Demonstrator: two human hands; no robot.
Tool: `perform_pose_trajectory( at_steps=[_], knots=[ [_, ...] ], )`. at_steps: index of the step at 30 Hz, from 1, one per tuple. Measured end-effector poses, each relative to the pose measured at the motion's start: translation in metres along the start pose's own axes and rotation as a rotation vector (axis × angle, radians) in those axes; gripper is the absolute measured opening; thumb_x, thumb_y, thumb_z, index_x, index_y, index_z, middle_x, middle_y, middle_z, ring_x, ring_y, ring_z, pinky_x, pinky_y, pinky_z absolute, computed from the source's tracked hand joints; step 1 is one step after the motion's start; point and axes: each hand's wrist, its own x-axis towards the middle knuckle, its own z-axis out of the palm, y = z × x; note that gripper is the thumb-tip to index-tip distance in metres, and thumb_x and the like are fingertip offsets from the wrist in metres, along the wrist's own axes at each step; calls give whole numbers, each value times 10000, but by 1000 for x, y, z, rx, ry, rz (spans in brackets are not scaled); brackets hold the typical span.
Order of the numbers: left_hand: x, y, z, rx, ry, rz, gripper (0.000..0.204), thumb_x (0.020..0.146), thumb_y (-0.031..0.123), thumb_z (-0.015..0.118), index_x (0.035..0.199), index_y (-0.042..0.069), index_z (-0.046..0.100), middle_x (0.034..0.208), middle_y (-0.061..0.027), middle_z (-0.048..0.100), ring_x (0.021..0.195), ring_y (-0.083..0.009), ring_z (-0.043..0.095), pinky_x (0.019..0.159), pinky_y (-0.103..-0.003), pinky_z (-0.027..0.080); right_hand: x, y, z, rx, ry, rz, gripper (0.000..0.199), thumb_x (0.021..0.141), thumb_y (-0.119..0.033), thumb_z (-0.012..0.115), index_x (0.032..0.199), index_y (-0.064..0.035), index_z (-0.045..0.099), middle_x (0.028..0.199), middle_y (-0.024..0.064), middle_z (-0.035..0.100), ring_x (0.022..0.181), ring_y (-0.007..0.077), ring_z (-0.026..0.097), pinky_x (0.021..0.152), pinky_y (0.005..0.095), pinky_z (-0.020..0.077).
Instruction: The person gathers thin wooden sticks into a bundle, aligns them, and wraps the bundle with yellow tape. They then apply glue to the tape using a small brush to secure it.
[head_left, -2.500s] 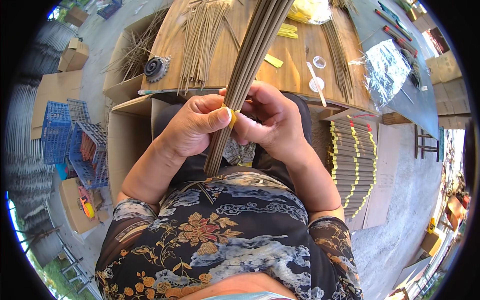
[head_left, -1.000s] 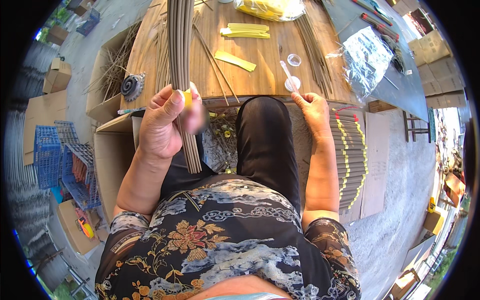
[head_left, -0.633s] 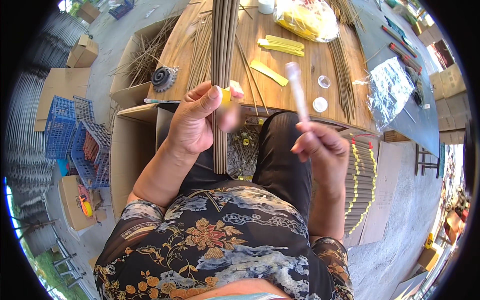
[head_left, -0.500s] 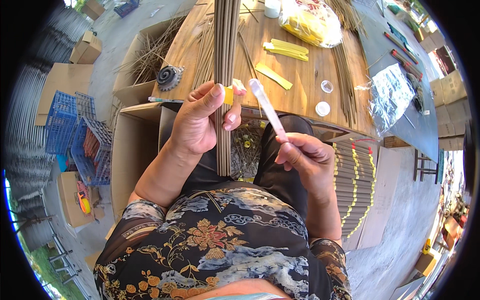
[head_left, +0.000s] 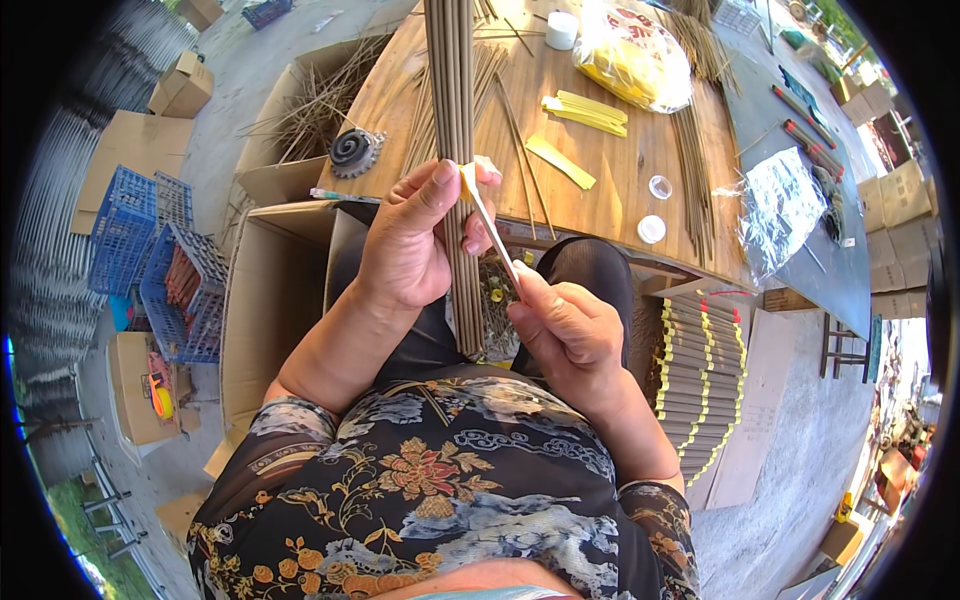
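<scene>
My left hand [head_left: 405, 245] is closed around a bundle of thin brown incense sticks [head_left: 450, 90], held upright in front of me above my lap. A yellow paper strip [head_left: 467, 184] lies on the bundle beneath my left thumb, its free end standing out to the right. In my right hand [head_left: 575, 335] a narrow flat stick [head_left: 494, 235] is pinched between thumb and fingers. Its upper tip meets the strip's loose end; whether it carries any paste cannot be seen. Part of the strip is hidden behind the left fingers.
On the wooden table [head_left: 620, 190] lie stacked yellow strips [head_left: 587, 112], a small white pot [head_left: 562, 30], a round white lid [head_left: 651, 229] and loose sticks. A cardboard box [head_left: 275, 310] stands left. Yellow-banded bundles [head_left: 700, 385] rest at right, blue crates [head_left: 125, 230] far left.
My right hand has moved left and slightly down, bringing the flat stick's tip from apart onto the yellow strip. The left hand keeps its grip on the bundle. The view has shifted a little.
</scene>
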Motion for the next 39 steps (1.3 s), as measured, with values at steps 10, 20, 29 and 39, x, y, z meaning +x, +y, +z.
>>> perform_pose_trajectory(
  at_steps=[10, 20, 29, 39],
  knots=[
    [-2, 1, -1, 31, -44, 51, 310, 892, 271, 495, 972, -18, 573, 816, -93, 569, 566, -131, 484, 520, -250, 387, 5, -4, 2, -103, -34, -156, 444, 697, 19, 660, 1124, 15, 537, 661, 73, 549, 503, 199, 496, 449, 293, 410],
    [-1, 10, -9, 66, -78, 23, 406, 902, 365, 453, 1003, -27, 471, 1025, -97, 414, 561, -90, 417, 494, -214, 349, 5, -10, -4, 120, 18, 64, 299, 746, 6, 634, 1040, 19, 580, 660, 101, 559, 529, 222, 531, 490, 287, 441],
    [-1, 9, -4, -108, -203, -75, 408, 907, 323, 454, 1013, -68, 495, 955, -115, 468, 546, -82, 440, 474, -201, 351, 5, -6, -13, 456, 42, 389, 155, 846, -15, 559, 986, 30, 607, 738, -18, 552, 600, 14, 434, 515, 138, 330],
    [-1, 9, -3, -186, -182, -125, 415, 916, 343, 429, 1004, -59, 487, 939, -103, 452, 551, -85, 452, 470, -193, 354, 7, -8, -18, 421, 15, 449, 137, 835, -29, 577, 956, 24, 612, 716, 32, 560, 634, 63, 480, 554, 199, 399]
  ],
)
